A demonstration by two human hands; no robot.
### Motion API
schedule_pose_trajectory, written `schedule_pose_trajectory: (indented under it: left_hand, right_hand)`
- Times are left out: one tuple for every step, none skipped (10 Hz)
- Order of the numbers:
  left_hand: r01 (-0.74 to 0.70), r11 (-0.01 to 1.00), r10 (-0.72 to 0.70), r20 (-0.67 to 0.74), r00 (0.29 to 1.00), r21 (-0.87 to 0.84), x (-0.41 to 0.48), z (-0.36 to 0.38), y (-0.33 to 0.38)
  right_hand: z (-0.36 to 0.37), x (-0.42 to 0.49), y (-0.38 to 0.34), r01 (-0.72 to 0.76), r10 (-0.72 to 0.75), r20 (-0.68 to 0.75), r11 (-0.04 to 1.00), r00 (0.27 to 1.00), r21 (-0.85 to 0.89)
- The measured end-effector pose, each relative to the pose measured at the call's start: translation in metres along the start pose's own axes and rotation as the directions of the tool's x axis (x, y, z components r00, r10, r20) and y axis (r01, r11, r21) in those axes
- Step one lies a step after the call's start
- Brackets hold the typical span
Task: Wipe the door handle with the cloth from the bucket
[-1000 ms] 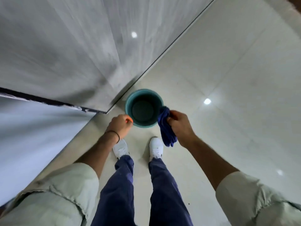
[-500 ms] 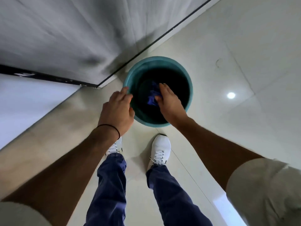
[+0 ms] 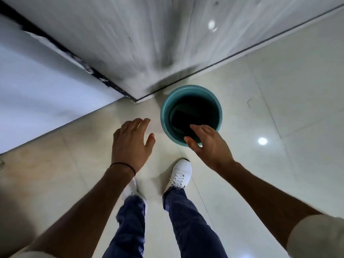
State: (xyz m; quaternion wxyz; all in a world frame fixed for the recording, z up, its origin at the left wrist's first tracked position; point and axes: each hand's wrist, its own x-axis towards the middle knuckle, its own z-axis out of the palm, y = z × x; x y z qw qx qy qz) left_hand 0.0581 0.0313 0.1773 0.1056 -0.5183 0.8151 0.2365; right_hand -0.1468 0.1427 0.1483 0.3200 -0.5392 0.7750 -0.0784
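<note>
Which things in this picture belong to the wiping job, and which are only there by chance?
For the job:
- bucket, teal, standing on the floor by the wall corner
- left hand, open and empty
- right hand, open and empty, over the bucket rim

The cloth and door handle are not visible.

Just there:
- white shoes
- wristband
- tiled floor

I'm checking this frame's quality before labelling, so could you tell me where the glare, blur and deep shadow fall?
Head view: ceiling lights glare off the glossy floor, one bright spot right of the bucket; the bucket's inside is too dark to show any contents; the left shoe and trouser cuff are smeared by motion, while both hands, left and right, stay fairly sharp; wide-angle lens bends the wall edges.
</note>
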Motion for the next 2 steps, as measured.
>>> schedule_pose_trajectory:
  left_hand:
    - [0.008, 0.999, -0.012, -0.085, 0.996, -0.050, -0.041, -0.049, 0.005]
    - [0.015, 0.997, -0.031, -0.207, 0.978, -0.079, -0.086, -0.089, -0.006]
  right_hand:
    - [-0.040, -0.024, -0.044, 0.077, -0.078, -0.073, 0.997, 0.994, -0.021]
    - [-0.070, -0.050, -0.101, 0.125, -0.122, -0.176, 0.992, 0.977, 0.006]
